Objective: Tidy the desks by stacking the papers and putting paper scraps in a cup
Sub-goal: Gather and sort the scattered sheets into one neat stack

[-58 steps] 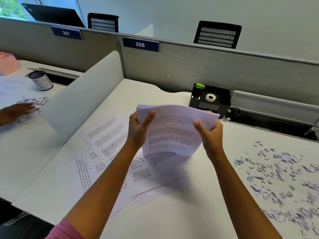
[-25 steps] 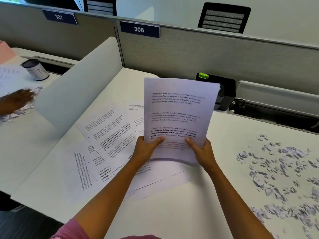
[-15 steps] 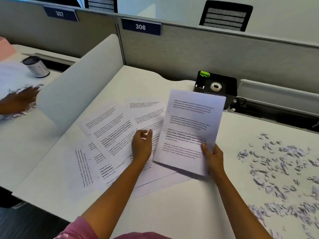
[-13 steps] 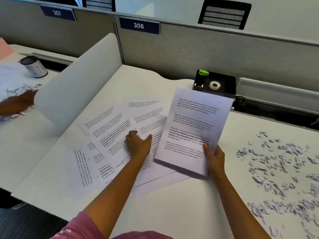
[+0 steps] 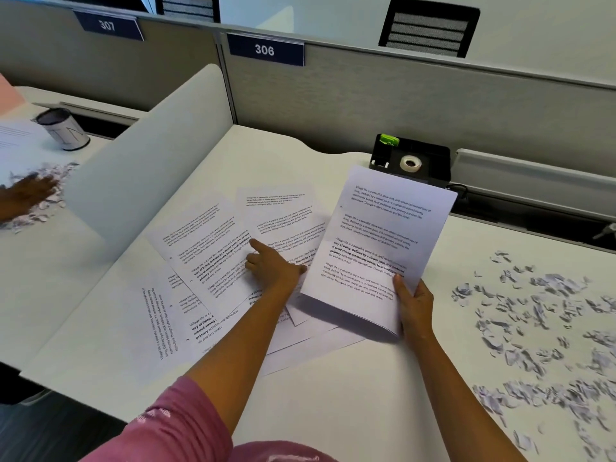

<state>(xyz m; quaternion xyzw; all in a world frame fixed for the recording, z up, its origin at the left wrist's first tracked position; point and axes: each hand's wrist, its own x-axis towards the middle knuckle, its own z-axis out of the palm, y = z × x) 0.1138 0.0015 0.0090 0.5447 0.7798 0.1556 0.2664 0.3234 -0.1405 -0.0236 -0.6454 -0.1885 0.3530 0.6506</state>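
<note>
- Papers in a gathered stack [image 5: 380, 248] sit at 1 o'clock of the desk centre, lower edge touching the loose sheets [image 5: 213, 258]; the right hand [image 5: 415, 303] pinches the stack's lower right corner.
- Left hand [image 5: 271, 266], fingers extended and holding nothing, presses on the loose sheets at 10 o'clock.
- Step in hand: collecting (scraps [image 5: 546, 328] at 3 o'clock untouched).
- Next move: slide 1 sheet free and add it to the stack.

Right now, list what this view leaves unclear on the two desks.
- Loose sheets, head view: how many lie there; they overlap, and the left hand and held stack cover some.
- Paper scraps: cut off by the right edge.
- Cup: contents too small to tell.
- Other person's hand: blurred, cut by the left edge.
</note>
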